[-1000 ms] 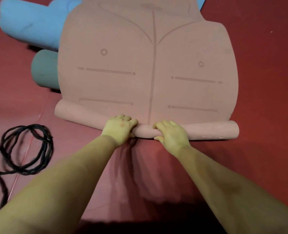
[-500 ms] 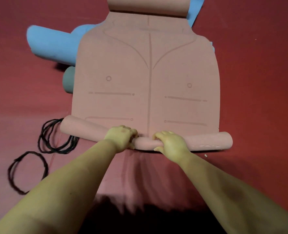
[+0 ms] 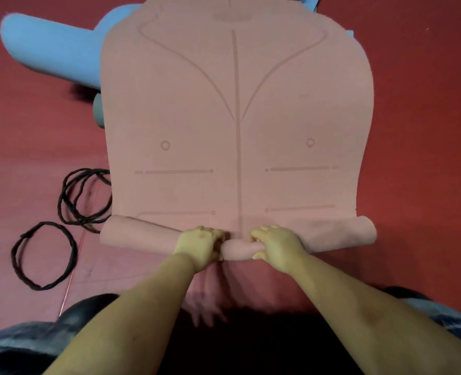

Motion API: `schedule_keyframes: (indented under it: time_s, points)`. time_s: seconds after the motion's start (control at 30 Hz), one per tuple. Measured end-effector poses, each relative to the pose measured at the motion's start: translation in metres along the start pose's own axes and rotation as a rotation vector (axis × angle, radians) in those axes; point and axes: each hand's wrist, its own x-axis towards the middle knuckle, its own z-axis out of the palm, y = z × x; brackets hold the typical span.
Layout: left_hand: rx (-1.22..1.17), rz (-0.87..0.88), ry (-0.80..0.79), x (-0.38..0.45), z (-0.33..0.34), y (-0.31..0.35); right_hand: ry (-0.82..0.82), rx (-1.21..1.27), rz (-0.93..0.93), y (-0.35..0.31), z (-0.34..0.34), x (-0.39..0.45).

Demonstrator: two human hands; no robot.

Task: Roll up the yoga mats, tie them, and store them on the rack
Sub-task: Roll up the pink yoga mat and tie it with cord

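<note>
Fingers of both hands are curled over the rolled end of the pink yoga mat [image 3: 237,104], right at its middle: the left hand [image 3: 198,246] is clamped down on the roll's left half, and the right hand [image 3: 276,246] is wrapped around the roll just across the centre line, thumb tucked underneath. The roll [image 3: 140,235] is seen as a thin tube lying across the near edge of the mat, on the red floor [image 3: 426,131], directly in front of the person's knees. Only a turn or two appears to be wound up; by far the greater part of the mat is spread flat, stretching away from the hands toward the top of the view. So the rolling is judged to be barely started. Two black loops of cord [image 3: 44,255] are lying on the floor to the left, one partly tucked under the mat's edge, untouched, so no tying is done yet. A blue mat [image 3: 50,52] and a grey-green rolled mat [image 3: 98,110] are glimpsed beyond the left edge, partly covered by the pink one. No rack is in view, and storage is left entirely to do.
</note>
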Motion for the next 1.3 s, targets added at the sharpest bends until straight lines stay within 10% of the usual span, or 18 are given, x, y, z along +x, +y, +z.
schedule_keyframes:
  time_s: [0.4, 0.57, 0.87, 1.1, 1.3]
  points:
    - [-0.156, -0.023, 0.012, 0.015, 0.009, -0.018, 0.464, -0.02, 0.047, -0.006, 0.048, -0.021]
    - [-0.144, -0.046, 0.042, 0.015, 0.009, -0.014, 0.416, -0.038, 0.057, -0.005, 0.046, -0.007]
    - [-0.124, 0.102, 0.599, -0.008, 0.064, 0.007, 0.012, 0.101, 0.063, 0.012, 0.007, 0.023]
    - [-0.162, 0.127, 0.404, 0.009, 0.042, -0.008, 0.382, -0.106, -0.028, 0.006, 0.036, -0.002]
    - [-0.082, 0.079, 0.306, 0.02, 0.013, -0.005, 0.278, 0.052, 0.006, 0.017, 0.019, 0.022]
